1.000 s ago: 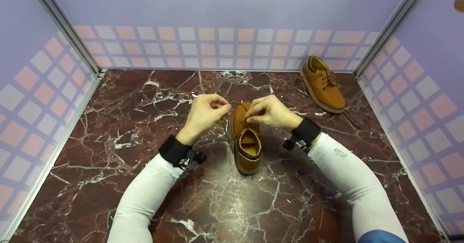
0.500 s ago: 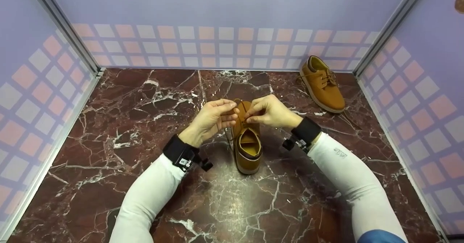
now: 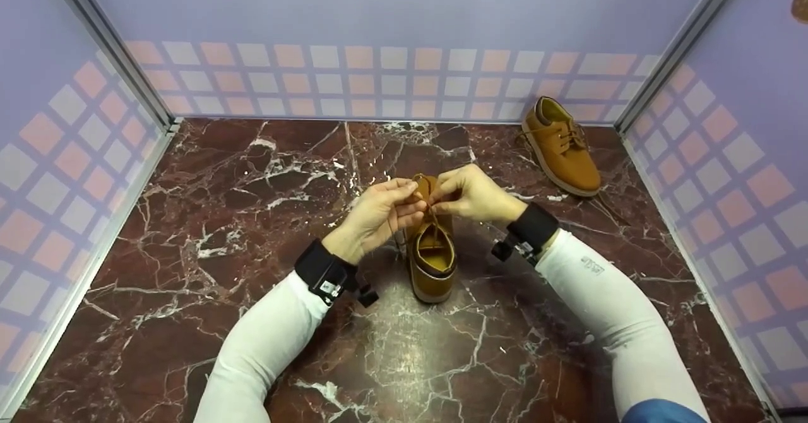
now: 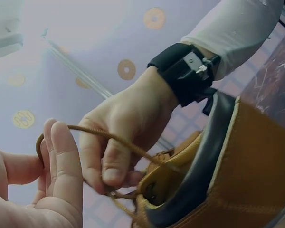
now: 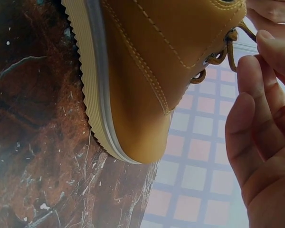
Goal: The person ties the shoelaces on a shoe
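Note:
A tan lace-up shoe (image 3: pixel 434 287) stands upright at the middle of the table, heel toward me. Over its front, my left hand (image 3: pixel 386 211) holds the brown shoelace (image 4: pixel 92 132), which arches between thumb and fingers in the left wrist view. Close beside it, my right hand (image 3: pixel 472 194) pinches lace by the eyelets between thumb and forefinger. The right wrist view shows the shoe's side with the laced eyelets near the right fingertips (image 5: pixel 249 71). Exactly how the lace ends cross between the hands is partly hidden by fingers.
A second tan shoe (image 3: pixel 565 151), laced, rests at the back right near the wall, one lace end trailing on the table. The marble-patterned tabletop (image 3: pixel 189 233) is bounded by lilac panels (image 3: pixel 391 12) with checkered bands at the back and both sides.
My left hand lets its fingers spread, then moves right and slightly down toward the right hand, bringing lace over the shoe's tongue. The right hand keeps its pinch in place; both shoes stay put.

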